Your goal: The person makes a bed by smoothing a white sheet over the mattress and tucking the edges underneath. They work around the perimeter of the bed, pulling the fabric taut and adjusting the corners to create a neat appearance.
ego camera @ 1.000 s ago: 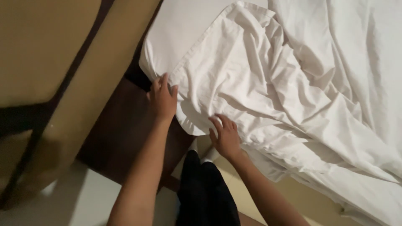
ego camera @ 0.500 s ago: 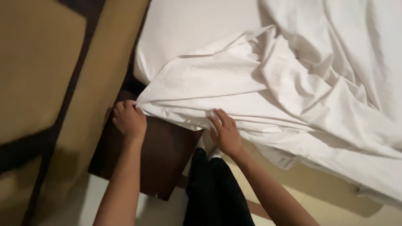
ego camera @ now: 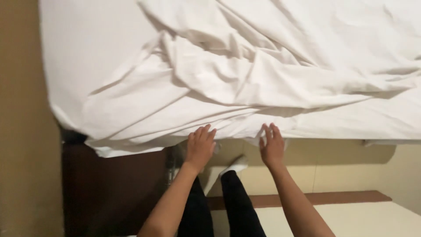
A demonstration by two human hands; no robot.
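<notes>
Head view: left hand (ego camera: 200, 147) and right hand (ego camera: 272, 146), fingers spread, touch the crumpled white cotton sheet's (ego camera: 228, 87) edge; dark brown wooden nightstand (ego camera: 114, 184) at left.

Under my left hand (ego camera: 199, 147) and right hand (ego camera: 272, 147) the white bedsheet (ego camera: 245, 87) is matt woven cloth, soft and heavily creased; the bedside cabinet (ego camera: 116, 188) looks dark brown wood, smooth, faintly glossy; my trousers (ego camera: 239, 206) are matt black cloth.
</notes>
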